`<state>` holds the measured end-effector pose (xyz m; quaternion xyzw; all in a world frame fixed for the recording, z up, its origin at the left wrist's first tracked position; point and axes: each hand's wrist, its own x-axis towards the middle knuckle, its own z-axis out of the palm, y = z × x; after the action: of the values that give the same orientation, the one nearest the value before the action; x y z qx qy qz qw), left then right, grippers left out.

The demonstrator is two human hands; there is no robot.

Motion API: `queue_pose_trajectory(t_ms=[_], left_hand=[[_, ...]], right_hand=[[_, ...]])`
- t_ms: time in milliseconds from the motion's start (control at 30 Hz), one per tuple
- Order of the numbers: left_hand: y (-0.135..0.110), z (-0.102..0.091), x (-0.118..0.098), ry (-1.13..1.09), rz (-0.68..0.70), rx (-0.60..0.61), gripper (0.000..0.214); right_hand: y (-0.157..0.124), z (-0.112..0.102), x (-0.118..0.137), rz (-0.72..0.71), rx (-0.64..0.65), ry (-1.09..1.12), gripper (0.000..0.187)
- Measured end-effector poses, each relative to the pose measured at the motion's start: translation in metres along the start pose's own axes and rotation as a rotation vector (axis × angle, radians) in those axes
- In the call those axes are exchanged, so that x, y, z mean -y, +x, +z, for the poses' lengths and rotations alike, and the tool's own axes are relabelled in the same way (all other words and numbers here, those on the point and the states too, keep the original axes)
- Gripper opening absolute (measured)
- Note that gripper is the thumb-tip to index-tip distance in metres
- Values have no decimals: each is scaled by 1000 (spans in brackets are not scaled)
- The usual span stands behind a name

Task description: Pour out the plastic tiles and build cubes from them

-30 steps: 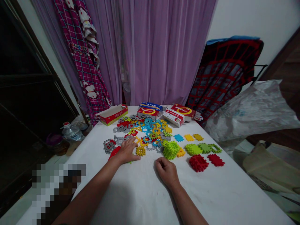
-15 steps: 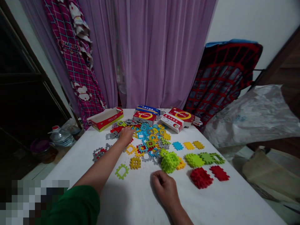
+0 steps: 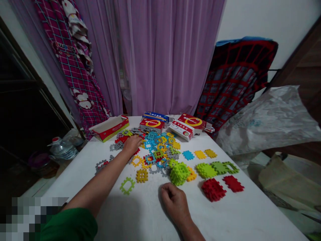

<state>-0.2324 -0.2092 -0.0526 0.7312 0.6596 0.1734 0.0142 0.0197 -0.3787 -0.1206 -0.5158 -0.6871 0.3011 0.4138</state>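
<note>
My left hand (image 3: 132, 144) lies on the far left part of a pile of plastic interlocking tiles (image 3: 153, 145), its fingers stretched over the pieces and their tips partly hidden among them. Grey, blue, yellow, red and green tiles lie around it, some with window-like cutouts. My right hand (image 3: 175, 201) rests on the table as a closed fist with nothing visible in it. Just beyond this fist stands a stack of lime green tiles (image 3: 179, 173). To its right is a red tile stack (image 3: 214, 189).
A white table (image 3: 150, 217) bears it all. Behind the pile stand an opened red box (image 3: 110, 129), a blue box (image 3: 155, 116), and red and white boxes (image 3: 182, 130). Single yellow tiles (image 3: 200, 154) and green tiles (image 3: 217, 168) lie at right. Purple curtains (image 3: 165, 60) hang behind.
The view has shifted slightly, moving everything a little to the left. My left hand is still over the same part of the pile, and my right fist has stayed in place.
</note>
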Motion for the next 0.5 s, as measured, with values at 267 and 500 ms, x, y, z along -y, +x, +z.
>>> queue_pose_trajectory(t_ms=[267, 500], left_hand=[[-88, -7, -6, -885, -464, 48, 37], [-143, -14, -3, -779, -685, 16, 30]], right_hand=[[0, 0, 0, 3, 4, -4, 27], [-1, -1, -2, -10, -7, -49, 29]])
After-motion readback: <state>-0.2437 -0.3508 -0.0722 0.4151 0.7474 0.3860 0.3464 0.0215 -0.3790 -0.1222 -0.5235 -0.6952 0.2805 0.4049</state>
